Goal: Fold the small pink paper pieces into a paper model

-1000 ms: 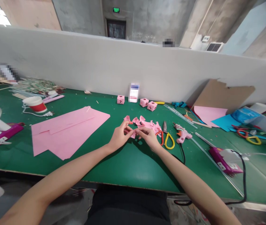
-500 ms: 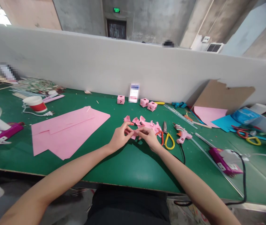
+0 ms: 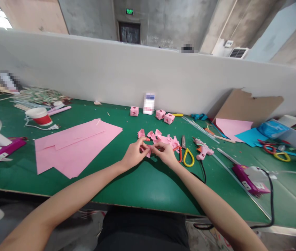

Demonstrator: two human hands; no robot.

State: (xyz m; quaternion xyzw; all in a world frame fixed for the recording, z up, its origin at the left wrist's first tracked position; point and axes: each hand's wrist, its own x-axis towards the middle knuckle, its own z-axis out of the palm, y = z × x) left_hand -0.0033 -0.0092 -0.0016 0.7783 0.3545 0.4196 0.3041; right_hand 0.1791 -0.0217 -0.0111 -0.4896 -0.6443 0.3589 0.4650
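Pinches a small pink paper piece [image 3: 148, 152] between left hand [image 3: 134, 153] and right hand [image 3: 164, 152].
Grips it from either side, fingers drawn together, between the front and back edges of the green worktop [image 3: 137, 188]. Has pink paper scraps [image 3: 173, 143] just beyond the hands, then scissors [image 3: 184, 148] and a glue gun [image 3: 203, 150] toward the right edge, pink sheets [image 3: 85, 150] toward the left edge, and three pink boxes [image 3: 169, 118] near the back edge.

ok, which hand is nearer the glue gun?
Right. The right hand is left of the glue gun, with the scissors between them; the left hand is farther left, beyond the right hand.
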